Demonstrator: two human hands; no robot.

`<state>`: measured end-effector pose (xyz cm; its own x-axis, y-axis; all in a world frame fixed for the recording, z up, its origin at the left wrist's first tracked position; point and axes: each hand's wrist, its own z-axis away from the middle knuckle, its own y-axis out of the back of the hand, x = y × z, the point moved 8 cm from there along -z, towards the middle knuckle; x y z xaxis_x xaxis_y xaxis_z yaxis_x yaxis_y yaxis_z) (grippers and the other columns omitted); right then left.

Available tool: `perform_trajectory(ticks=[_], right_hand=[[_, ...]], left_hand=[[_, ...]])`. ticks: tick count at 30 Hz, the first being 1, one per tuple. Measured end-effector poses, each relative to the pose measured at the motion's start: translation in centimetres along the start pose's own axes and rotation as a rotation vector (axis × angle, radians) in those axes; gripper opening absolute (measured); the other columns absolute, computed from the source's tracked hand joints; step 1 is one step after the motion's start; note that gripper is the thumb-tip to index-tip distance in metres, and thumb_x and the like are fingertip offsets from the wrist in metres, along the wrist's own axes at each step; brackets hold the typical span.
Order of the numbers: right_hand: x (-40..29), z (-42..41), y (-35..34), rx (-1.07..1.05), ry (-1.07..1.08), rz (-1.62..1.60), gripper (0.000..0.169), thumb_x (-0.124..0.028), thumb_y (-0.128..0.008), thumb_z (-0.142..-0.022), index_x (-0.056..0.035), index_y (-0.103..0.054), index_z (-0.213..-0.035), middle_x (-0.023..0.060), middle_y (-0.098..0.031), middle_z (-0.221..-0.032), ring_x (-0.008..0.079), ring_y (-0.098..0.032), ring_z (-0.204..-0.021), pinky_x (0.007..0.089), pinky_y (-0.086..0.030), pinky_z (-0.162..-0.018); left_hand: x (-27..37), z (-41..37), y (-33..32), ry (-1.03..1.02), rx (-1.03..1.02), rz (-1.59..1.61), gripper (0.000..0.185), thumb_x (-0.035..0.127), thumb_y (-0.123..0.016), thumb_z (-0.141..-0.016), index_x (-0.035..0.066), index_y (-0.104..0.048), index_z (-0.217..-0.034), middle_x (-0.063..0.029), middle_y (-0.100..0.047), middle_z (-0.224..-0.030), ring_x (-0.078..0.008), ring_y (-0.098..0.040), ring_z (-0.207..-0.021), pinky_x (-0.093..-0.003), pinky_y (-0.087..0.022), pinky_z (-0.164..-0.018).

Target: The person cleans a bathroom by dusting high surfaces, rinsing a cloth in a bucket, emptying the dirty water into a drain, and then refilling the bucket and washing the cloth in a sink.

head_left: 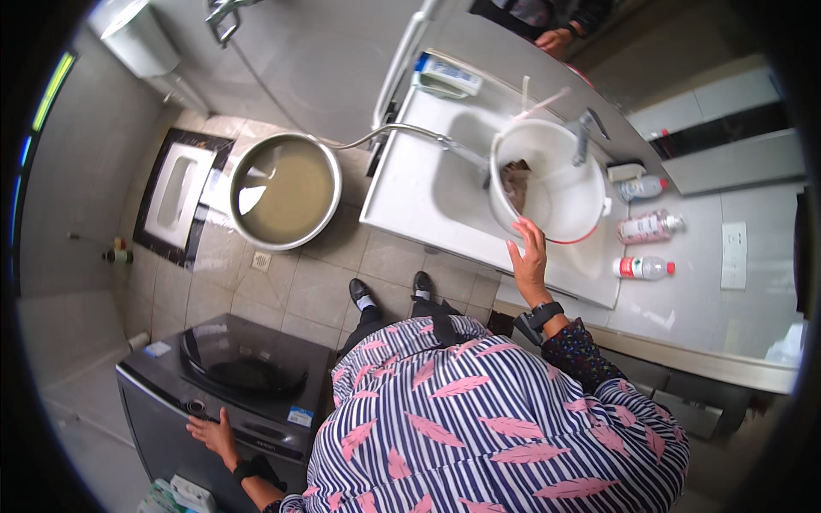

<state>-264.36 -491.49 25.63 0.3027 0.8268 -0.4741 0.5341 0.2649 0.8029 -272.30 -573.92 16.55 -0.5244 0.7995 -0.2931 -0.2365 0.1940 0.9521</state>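
My left hand (215,436) is at the front edge of a dark top-loading washing machine (256,340), fingers spread, near its round knob. My right hand (530,260) is beside the near rim of a white plastic bucket (584,221), fingers apart; whether it touches the rim I cannot tell. The bucket stands tilted in the white sink (458,173), with a brown cloth (515,185) inside. A chrome faucet (582,138) reaches over the bucket. A flexible metal shower hose (385,128) runs to a shower head (458,149) lying over the basin. Each hand holds nothing.
A large metal basin of cloudy water (285,192) stands on the tiled floor beside a squat toilet (173,192). Several bottles (644,268) line the counter right of the sink. A blue and white box (452,74) lies at the sink's back corner. A mirror (680,51) hangs behind.
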Motion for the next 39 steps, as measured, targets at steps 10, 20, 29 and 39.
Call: perform_trajectory(ticks=[10, 20, 29, 39], right_hand=[[11.7, -0.8, 10.2, 0.314, -0.128, 0.197, 0.049, -0.010, -0.071, -0.074, -0.0086, -0.052, -0.119, 0.0088, -0.046, -0.130, 0.0295, -0.042, -0.120, 0.0419, -0.034, -0.100], [16.7, -9.3, 14.0, 0.251, -0.147, -0.125, 0.052, -0.008, -0.068, -0.079, -0.0044, -0.045, -0.127, 0.0141, -0.041, -0.135, 0.0303, -0.039, -0.125, 0.0396, -0.036, -0.101], [26.8, -21.9, 7.5, -0.118, -0.839, -1.743, 0.046, -0.015, -0.061, -0.085, 0.0067, -0.044, -0.122, 0.0194, -0.047, -0.125, 0.0333, -0.046, -0.115, 0.0453, -0.039, -0.100], [26.4, -23.6, 7.3, 0.093, -0.620, -1.799, 0.020, 0.009, -0.052, -0.085, 0.0044, -0.053, -0.105, 0.0122, -0.059, -0.101, 0.0204, -0.062, -0.090, 0.0377, -0.053, -0.090]], left_hand=[[30.8, 5.1, 7.6, -0.773, -0.270, 1.010, 0.045, 0.008, -0.064, -0.084, 0.000, -0.049, -0.126, -0.0167, -0.055, -0.122, -0.0264, -0.054, -0.111, -0.0352, -0.042, -0.095], [62.7, 39.3, 26.9, -1.678, -0.340, 0.733, 0.053, 0.021, -0.063, -0.085, 0.001, -0.041, -0.129, -0.0209, -0.054, -0.121, -0.0350, -0.053, -0.111, -0.0389, -0.045, -0.092], [71.5, 40.6, 22.5, -1.128, -0.670, 0.921, 0.081, 0.031, -0.069, -0.081, -0.013, -0.025, -0.133, -0.0232, -0.061, -0.093, -0.0275, -0.066, -0.065, -0.0306, -0.054, -0.050], [71.1, 44.8, 16.0, -0.761, -1.694, 0.883, 0.050, 0.029, -0.057, -0.086, -0.005, -0.046, -0.121, -0.0178, -0.061, -0.109, -0.0309, -0.065, -0.088, -0.0398, -0.057, -0.076]])
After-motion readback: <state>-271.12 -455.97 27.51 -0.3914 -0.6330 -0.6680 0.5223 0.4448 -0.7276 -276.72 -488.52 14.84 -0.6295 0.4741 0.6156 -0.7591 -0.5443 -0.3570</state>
